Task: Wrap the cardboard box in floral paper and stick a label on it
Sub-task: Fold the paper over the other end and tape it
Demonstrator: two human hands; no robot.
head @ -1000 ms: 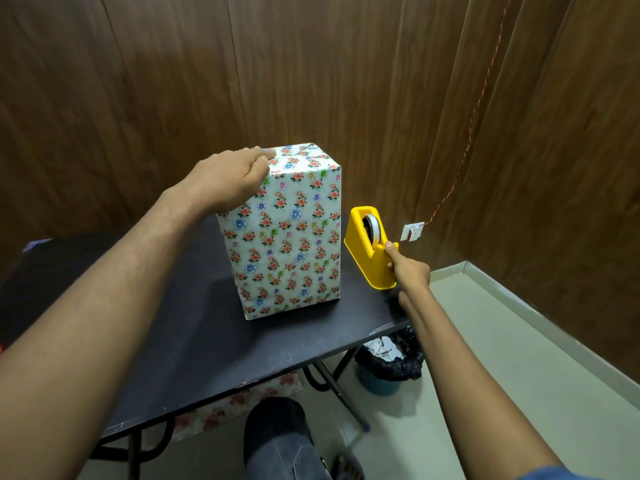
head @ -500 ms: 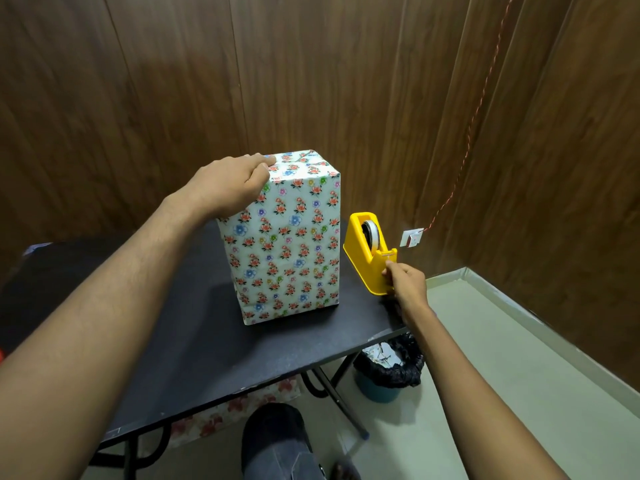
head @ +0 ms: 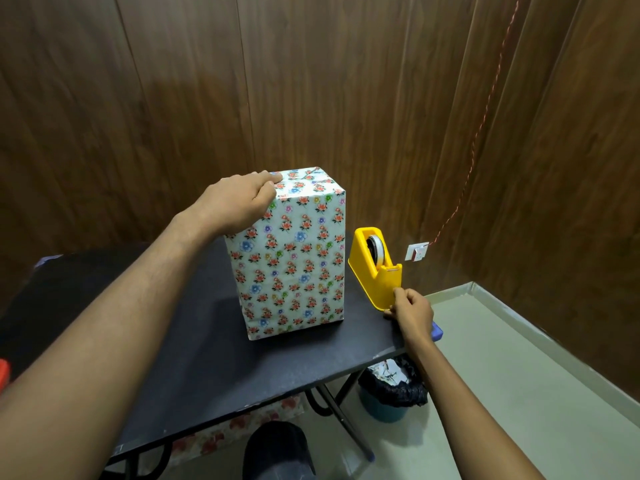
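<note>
So the left hand sits on the top left corner of the box, fingers curled over the edge and gripping it. The box stands upright near the middle of the black table, fully covered in floral paper.

Right hand is down at the near end of the yellow tape dispenser, thumb and fingers pinched together right against the front lip. Can't tell whether it's pinching tape or just the plastic. The dispenser is just beside the box on its right, not touching it.

Count-wise: one box, one dispenser with one roll of tape in it, one table. Under the table edge there's one bin with a black bag, plus some floral paper on the floor. One little white socket on the wood wall with a reddish cord running up.
</note>
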